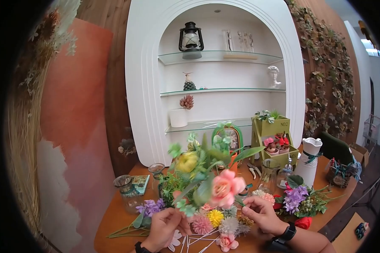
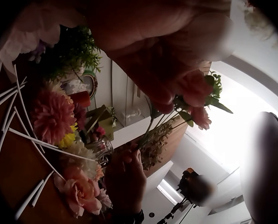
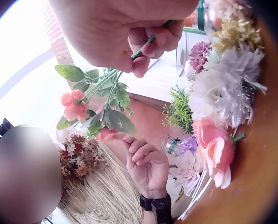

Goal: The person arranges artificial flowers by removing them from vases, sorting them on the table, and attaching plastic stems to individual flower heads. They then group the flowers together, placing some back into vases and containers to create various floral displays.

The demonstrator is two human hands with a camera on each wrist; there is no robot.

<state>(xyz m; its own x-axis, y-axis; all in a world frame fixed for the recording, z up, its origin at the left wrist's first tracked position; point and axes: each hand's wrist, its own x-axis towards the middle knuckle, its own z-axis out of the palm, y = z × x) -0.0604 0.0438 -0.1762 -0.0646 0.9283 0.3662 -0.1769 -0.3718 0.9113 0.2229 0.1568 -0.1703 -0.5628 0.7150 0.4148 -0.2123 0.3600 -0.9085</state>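
Right hand (image 1: 264, 216) pinches green stem (image 3: 138, 53) | left hand (image 1: 162, 230) at pink bloom (image 3: 110, 135), grip unclear | probably light, bendy; petals delicate, better hold stem

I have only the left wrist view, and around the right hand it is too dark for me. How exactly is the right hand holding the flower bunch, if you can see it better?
Observer: In the right wrist view, the right hand has its grip on one thick green stem, pinched between thumb and fingers.
Operator: Thank you. I do not find any cutting tool in my picture. Is one on the table?
Observer: Yes, the head view shows what look like cutters, lying just in front of the green stand.
Operator: And is there also some tall vase?
Observer: Yes, a white vase stands upright on the table, to the right of that stand.
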